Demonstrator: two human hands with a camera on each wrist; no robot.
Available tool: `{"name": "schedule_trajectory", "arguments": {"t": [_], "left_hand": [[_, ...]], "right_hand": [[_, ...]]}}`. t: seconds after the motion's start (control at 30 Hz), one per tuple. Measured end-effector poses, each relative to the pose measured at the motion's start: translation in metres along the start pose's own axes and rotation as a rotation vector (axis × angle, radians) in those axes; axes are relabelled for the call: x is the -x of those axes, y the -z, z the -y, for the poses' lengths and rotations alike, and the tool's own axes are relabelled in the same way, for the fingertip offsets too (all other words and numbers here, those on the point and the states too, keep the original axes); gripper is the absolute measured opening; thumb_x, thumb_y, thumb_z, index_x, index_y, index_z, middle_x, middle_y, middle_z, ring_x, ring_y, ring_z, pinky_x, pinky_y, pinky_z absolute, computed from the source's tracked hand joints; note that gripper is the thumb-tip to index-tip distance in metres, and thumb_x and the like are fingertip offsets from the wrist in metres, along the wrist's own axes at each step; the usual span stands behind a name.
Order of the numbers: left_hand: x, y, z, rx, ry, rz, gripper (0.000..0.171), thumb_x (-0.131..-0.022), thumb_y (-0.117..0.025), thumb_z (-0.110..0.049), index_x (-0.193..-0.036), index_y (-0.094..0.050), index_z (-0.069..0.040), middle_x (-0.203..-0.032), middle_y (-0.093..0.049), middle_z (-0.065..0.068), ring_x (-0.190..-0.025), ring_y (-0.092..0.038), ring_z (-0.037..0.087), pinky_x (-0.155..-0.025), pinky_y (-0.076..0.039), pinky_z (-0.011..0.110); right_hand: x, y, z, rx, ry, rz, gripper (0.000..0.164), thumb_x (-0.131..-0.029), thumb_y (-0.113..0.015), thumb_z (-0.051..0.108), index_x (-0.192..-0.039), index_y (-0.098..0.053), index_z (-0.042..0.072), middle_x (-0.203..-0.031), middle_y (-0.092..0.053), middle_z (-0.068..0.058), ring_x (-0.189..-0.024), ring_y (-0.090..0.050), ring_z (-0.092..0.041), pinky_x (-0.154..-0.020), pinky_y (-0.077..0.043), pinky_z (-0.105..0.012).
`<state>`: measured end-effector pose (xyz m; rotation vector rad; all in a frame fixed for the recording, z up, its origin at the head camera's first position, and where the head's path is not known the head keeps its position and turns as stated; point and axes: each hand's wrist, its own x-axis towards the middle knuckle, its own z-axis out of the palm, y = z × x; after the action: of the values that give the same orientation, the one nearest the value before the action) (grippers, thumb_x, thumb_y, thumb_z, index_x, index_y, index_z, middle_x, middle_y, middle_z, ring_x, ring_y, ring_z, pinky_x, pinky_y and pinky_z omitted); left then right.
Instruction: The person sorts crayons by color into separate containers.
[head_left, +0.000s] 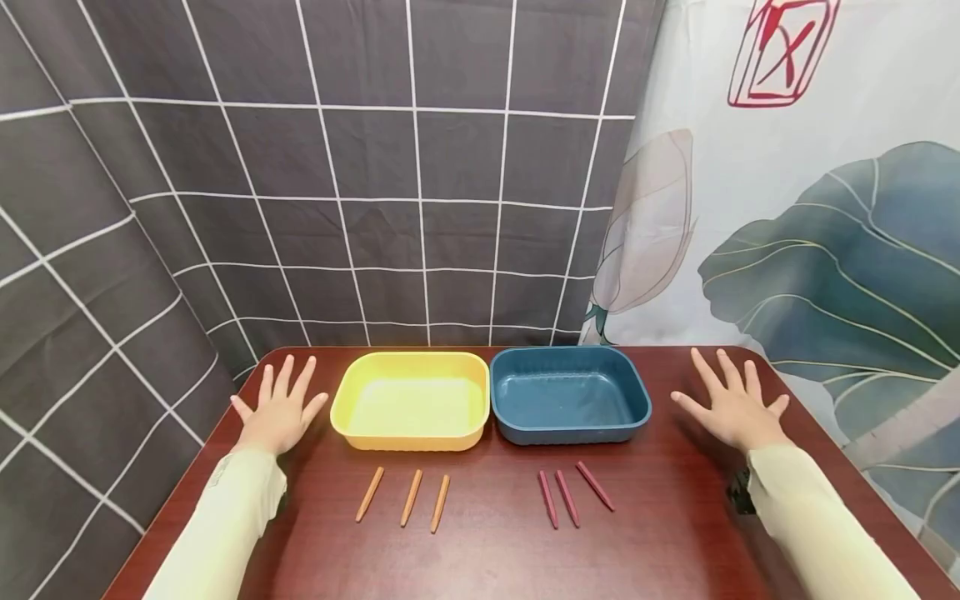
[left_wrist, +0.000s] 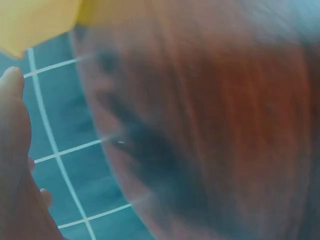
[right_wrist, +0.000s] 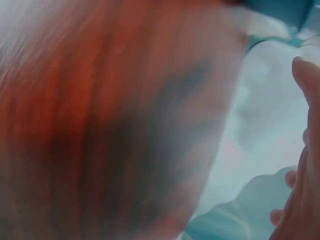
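My left hand (head_left: 276, 414) is held with fingers spread, to the left of a yellow rectangular tub (head_left: 408, 443). On the other side, my right hand (head_left: 738, 408) has its fingers spread too, right of a dark blue tub (head_left: 573, 435). Neither hand holds anything. Both wrist views show a hand above its own shadow on the tabletop. In front of the yellow tub lie three orange crayon-like sticks (head_left: 410, 498). Three dark pink crayon-like sticks (head_left: 567, 498) lie before the blue tub. Both tubs stand side by side, with nothing visible inside.
The reddish-brown table (head_left: 495, 558) has rounded far corners. Behind it hangs a dark grey curtain (head_left: 375, 233) with a white grid. A white cloth (head_left: 720, 192) with leaf and flower prints hangs at the right.
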<state>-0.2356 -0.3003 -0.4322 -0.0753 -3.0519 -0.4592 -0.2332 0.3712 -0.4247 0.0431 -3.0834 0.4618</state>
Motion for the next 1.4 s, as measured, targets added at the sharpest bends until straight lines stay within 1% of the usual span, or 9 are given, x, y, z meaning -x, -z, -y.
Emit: {"name": "schedule_trajectory", "arguments": {"t": [0.17,0.3,0.4,0.53,0.67,0.8,1.0,1.23,1.4], "left_hand": [[0.004,0.009,-0.009,0.016,-0.050,-0.091,0.074,-0.106,-0.043,-0.049,-0.164,-0.010,-0.017,-0.167,-0.006,0.025,-0.151,0.002,0.051,-0.105,0.006,0.084],[0.011,0.012,-0.019,0.011,-0.099,-0.150,0.075,-0.106,-0.045,-0.048,-0.163,-0.016,-0.010,-0.166,-0.012,0.025,-0.152,-0.004,0.049,-0.110,0.000,0.080],[0.017,0.011,-0.025,0.001,-0.139,-0.170,0.075,-0.105,-0.048,-0.046,-0.161,-0.021,-0.003,-0.165,-0.016,0.025,-0.151,-0.009,0.048,-0.113,-0.004,0.077],[0.023,0.006,-0.033,-0.016,-0.189,-0.167,0.074,-0.104,-0.052,-0.041,-0.157,-0.025,0.004,-0.163,-0.022,0.027,-0.150,-0.016,0.047,-0.115,-0.010,0.073],[0.028,-0.002,-0.039,-0.043,-0.232,-0.164,0.073,-0.103,-0.055,-0.039,-0.155,-0.029,0.007,-0.160,-0.029,0.028,-0.149,-0.023,0.046,-0.116,-0.017,0.070],[0.031,-0.008,-0.044,-0.056,-0.256,-0.159,0.074,-0.103,-0.056,-0.039,-0.154,-0.032,0.008,-0.158,-0.034,0.028,-0.148,-0.026,0.045,-0.117,-0.019,0.067],[0.034,-0.015,-0.048,-0.046,-0.249,-0.135,0.077,-0.103,-0.056,-0.041,-0.154,-0.030,0.010,-0.159,-0.032,0.029,-0.149,-0.026,0.044,-0.118,-0.020,0.064],[0.031,-0.021,-0.049,-0.052,-0.260,-0.119,0.078,-0.102,-0.057,-0.042,-0.153,-0.031,0.012,-0.160,-0.030,0.027,-0.150,-0.026,0.043,-0.119,-0.020,0.063],[0.031,-0.022,-0.047,-0.059,-0.256,-0.120,0.079,-0.102,-0.057,-0.043,-0.152,-0.031,0.012,-0.160,-0.031,0.028,-0.149,-0.027,0.043,-0.119,-0.022,0.063]], "right_hand": [[0.007,0.005,0.018,-0.027,0.045,-0.050,0.092,-0.097,-0.047,0.066,-0.164,-0.004,0.020,-0.164,0.000,-0.031,-0.145,0.014,-0.060,-0.092,0.003,-0.093],[0.019,0.005,0.038,-0.035,0.116,-0.152,0.084,-0.098,-0.057,0.055,-0.162,-0.022,0.013,-0.161,-0.015,-0.032,-0.144,-0.008,-0.060,-0.095,-0.015,-0.089],[0.030,0.004,0.055,-0.050,0.175,-0.242,0.074,-0.095,-0.068,0.040,-0.153,-0.039,0.004,-0.151,-0.031,-0.034,-0.134,-0.029,-0.059,-0.093,-0.030,-0.083],[0.043,0.001,0.076,-0.109,0.238,-0.326,0.058,-0.089,-0.076,0.018,-0.137,-0.053,-0.003,-0.131,-0.049,-0.032,-0.116,-0.047,-0.051,-0.090,-0.044,-0.072],[0.055,-0.004,0.095,-0.184,0.290,-0.357,0.045,-0.085,-0.079,0.008,-0.124,-0.061,-0.005,-0.113,-0.060,-0.024,-0.097,-0.061,-0.039,-0.082,-0.055,-0.060],[0.061,-0.012,0.112,-0.241,0.284,-0.297,0.032,-0.085,-0.078,0.007,-0.113,-0.066,-0.003,-0.102,-0.065,-0.016,-0.084,-0.067,-0.028,-0.074,-0.060,-0.048],[0.064,-0.029,0.128,-0.284,0.273,-0.177,0.020,-0.084,-0.081,0.008,-0.100,-0.070,0.003,-0.085,-0.066,-0.001,-0.075,-0.060,-0.014,-0.066,-0.054,-0.030],[0.064,-0.044,0.135,-0.367,0.198,0.034,0.023,-0.082,-0.083,0.017,-0.097,-0.071,0.005,-0.079,-0.064,0.005,-0.071,-0.056,-0.011,-0.061,-0.049,-0.026],[0.064,-0.055,0.143,-0.359,0.181,0.061,0.020,-0.080,-0.084,0.013,-0.092,-0.070,0.005,-0.076,-0.061,0.003,-0.070,-0.055,-0.011,-0.061,-0.049,-0.027]]}}
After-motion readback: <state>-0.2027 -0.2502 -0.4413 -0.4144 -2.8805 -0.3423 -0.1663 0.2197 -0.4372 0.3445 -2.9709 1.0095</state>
